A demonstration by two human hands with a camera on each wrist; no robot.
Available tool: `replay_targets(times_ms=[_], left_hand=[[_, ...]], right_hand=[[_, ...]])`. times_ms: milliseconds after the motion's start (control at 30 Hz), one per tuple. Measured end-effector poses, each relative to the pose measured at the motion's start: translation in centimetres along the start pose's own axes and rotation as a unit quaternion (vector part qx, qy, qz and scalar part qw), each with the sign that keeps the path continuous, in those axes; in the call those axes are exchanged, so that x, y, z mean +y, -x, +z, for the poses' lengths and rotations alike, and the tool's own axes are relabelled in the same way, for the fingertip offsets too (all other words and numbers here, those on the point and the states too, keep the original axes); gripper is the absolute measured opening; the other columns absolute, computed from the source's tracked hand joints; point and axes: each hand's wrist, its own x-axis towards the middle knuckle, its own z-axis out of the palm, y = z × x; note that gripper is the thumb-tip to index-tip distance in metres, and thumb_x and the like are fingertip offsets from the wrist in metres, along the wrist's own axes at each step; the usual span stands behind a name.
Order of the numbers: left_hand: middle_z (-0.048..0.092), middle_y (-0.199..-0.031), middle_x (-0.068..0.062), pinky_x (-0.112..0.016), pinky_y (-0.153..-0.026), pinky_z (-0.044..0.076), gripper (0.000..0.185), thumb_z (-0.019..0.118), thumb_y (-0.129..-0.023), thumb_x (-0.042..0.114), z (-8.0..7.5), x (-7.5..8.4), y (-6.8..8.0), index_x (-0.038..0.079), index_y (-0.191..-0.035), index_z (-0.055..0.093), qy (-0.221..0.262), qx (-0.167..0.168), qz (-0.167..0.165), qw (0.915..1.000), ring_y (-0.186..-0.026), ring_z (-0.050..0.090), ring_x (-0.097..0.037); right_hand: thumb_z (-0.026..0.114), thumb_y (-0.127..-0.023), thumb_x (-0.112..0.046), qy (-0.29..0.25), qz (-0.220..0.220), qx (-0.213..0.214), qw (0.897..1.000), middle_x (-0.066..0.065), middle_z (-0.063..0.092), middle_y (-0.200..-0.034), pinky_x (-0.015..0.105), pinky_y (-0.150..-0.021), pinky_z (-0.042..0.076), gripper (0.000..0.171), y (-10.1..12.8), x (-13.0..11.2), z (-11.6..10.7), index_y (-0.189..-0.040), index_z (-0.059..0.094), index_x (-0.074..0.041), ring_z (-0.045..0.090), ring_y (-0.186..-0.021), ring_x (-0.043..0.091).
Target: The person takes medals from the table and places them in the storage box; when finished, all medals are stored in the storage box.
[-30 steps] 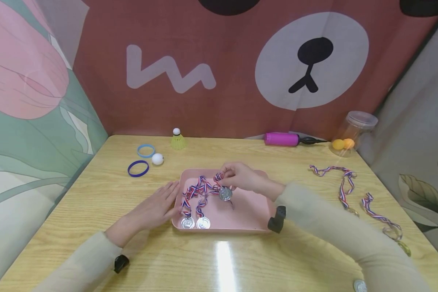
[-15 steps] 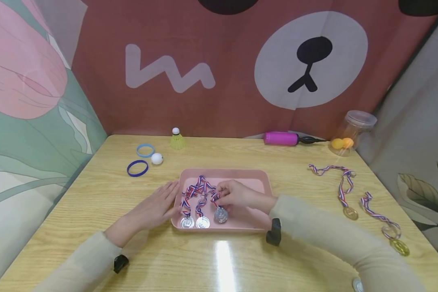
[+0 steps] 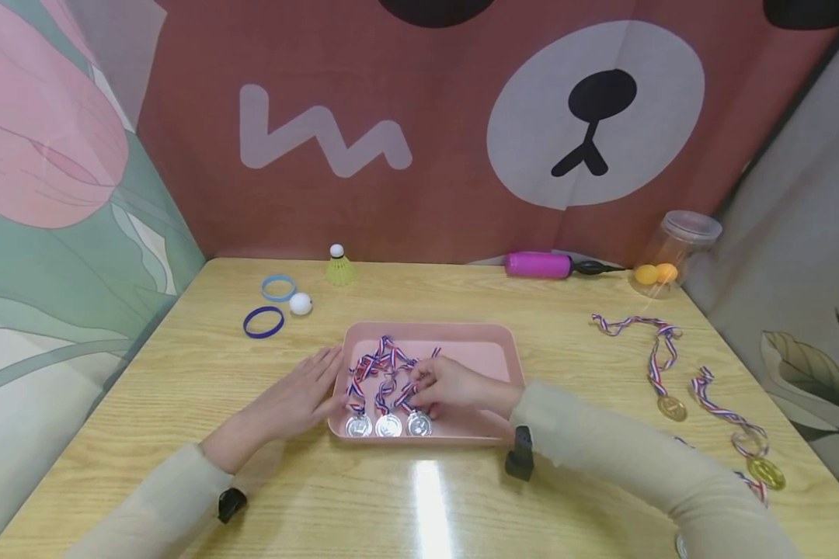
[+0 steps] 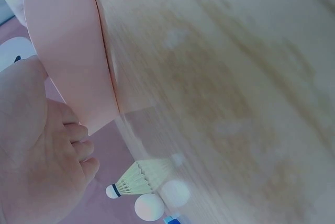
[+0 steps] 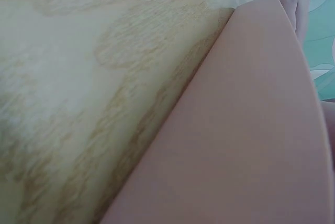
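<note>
A person's right hand [image 3: 450, 386] pinches the red, white and blue striped ribbon [image 3: 407, 392] of a round silver medal [image 3: 419, 424] lying in a shallow pink plastic tray [image 3: 475, 341] on the light wooden counter [image 3: 182, 373], beside two other silver medals [image 3: 374, 425]. The left hand [image 3: 297, 396], fingers straight and flat, rests against the tray's left rim.

Bright, even light from overhead; a white glare streak sits on the table [image 3: 426, 497] near the tray [image 3: 492, 341]. Shadows are soft and short. The head view bends at its edges. Both wrist views are close and smeared; the shuttlecock [image 4: 133, 180] shows soft, wood grain blurred.
</note>
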Motion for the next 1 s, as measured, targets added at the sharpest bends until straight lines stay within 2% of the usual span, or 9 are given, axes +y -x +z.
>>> replay_targets(times_ms=[167,467,700,1000], left_hand=[[0.02,-0.146,-0.025,-0.047,-0.108,0.018,0.065,0.044,-0.097,0.035,0.0,0.0,0.0,-0.009,-0.141,0.024,0.002,-0.002,-0.001,1.0,-0.134,0.017,-0.039],[0.021,-0.146,-0.025,-0.048,-0.108,0.019,0.065,0.044,-0.097,0.034,0.0,0.0,0.1,-0.01,-0.14,0.024,-0.001,0.002,0.001,1.0,-0.133,0.018,-0.039],[0.021,-0.146,-0.025,-0.048,-0.108,0.019,0.065,0.044,-0.097,0.034,0.1,0.0,0.0,-0.01,-0.14,0.024,0.001,0.002,0.001,1.0,-0.133,0.018,-0.039],[0.021,-0.146,-0.024,-0.046,-0.108,0.018,0.066,0.044,-0.097,0.035,0.1,-0.1,0.0,-0.009,-0.141,0.023,-0.002,-0.002,-0.003,1.0,-0.134,0.017,-0.039]], right_hand=[[0.066,-0.078,0.006,0.006,-0.014,-0.001,1.0,0.006,0.061,-0.066,0.027,-0.052,0.054,0.014,0.0,0.3,-0.1,-0.087,0.056,0.003,0.057,-0.052,0.013],[0.067,-0.078,0.005,-0.004,0.014,-0.002,1.0,0.009,0.062,-0.071,0.032,-0.056,0.056,0.017,0.1,0.2,-0.2,-0.09,0.055,0.003,0.06,-0.057,0.017],[0.067,-0.077,0.005,-0.012,0.012,0.0,1.0,0.011,0.065,-0.072,0.034,-0.058,0.056,0.018,0.4,0.2,-0.5,-0.091,0.055,0.004,0.062,-0.06,0.019],[0.068,-0.079,0.0,0.009,-0.008,0.002,1.0,0.012,0.066,-0.078,0.033,-0.064,0.056,0.018,1.5,-0.2,-1.7,-0.094,0.058,0.003,0.064,-0.067,0.023]])
